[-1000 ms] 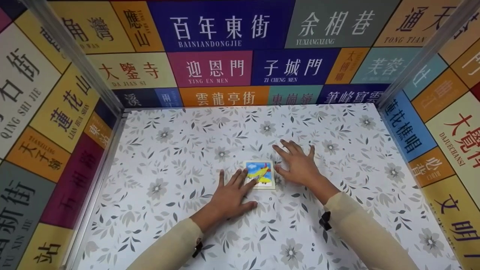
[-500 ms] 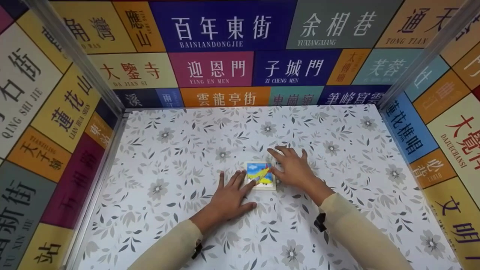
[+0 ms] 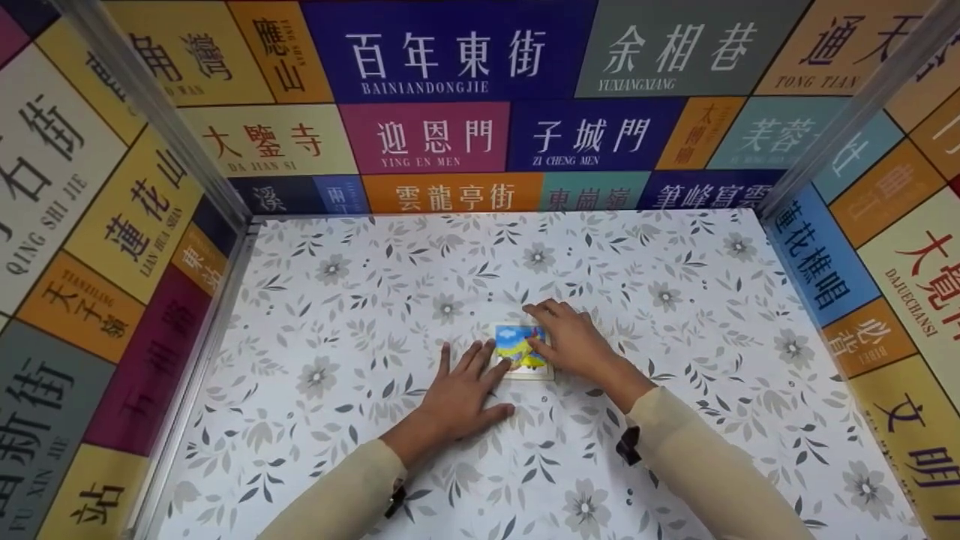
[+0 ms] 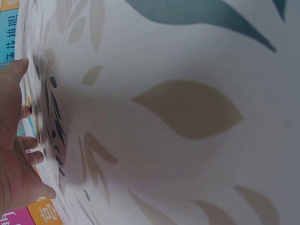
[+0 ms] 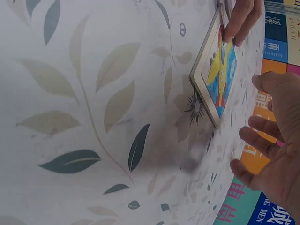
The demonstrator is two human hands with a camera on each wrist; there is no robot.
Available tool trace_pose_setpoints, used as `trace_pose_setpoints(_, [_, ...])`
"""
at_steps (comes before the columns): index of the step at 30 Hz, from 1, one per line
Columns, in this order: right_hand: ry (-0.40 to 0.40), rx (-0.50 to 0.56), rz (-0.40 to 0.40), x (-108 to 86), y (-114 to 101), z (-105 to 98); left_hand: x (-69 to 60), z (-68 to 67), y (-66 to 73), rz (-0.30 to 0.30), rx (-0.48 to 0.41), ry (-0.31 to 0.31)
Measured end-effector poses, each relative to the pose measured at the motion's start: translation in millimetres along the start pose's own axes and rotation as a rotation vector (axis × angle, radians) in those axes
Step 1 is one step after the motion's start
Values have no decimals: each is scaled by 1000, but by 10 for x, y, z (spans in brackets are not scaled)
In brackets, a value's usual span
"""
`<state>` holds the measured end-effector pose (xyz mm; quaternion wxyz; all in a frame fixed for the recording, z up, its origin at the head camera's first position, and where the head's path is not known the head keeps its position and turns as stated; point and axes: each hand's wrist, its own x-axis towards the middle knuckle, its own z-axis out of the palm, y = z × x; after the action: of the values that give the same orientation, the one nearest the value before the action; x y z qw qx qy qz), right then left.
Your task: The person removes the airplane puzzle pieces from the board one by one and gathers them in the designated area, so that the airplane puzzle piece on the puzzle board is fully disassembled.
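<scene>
A small square puzzle board point(image 3: 519, 346) with a pale wooden frame lies near the table's middle. Its picture is a yellow airplane on blue sky. My left hand point(image 3: 459, 391) rests spread at its left side, with fingertips touching the picture; the right wrist view shows these fingers point(image 5: 241, 21) on the board point(image 5: 206, 70). Over the board's right side hovers my right hand point(image 3: 576, 345), its thumb above the picture and its fingers apart, holding nothing. In the left wrist view, the left hand point(image 4: 16, 140) mostly hides the board.
A white cloth point(image 3: 330, 300) with grey leaves and flowers covers the table. Upright panels with colourful Chinese lettering, such as the back wall point(image 3: 431, 135), enclose the back and both sides. Clear strips point(image 3: 161, 112) run along the corners.
My right hand has moved left and slightly toward me, from beside the board to over its right edge. The left hand has kept its place at the board's left side.
</scene>
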<state>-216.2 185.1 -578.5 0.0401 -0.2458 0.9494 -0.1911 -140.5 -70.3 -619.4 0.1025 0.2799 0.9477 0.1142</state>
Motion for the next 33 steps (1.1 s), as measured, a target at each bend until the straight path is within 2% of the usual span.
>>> trace_pose_setpoints(4, [-13,86,-66,2,-6,44,-3,12,-8,-8,-3,-4])
trace_pose_setpoints(9, [-72,152,-60,17,-31,91,-2,14,-18,-11,-1,0])
trace_pose_setpoints(17, [-98,247,-61,59,-57,152,9,40,-26,-12,-27,13])
trace_pose_setpoints(33, [-109,209,-49,159,-123,175,13,14,-20,-13,-32,6])
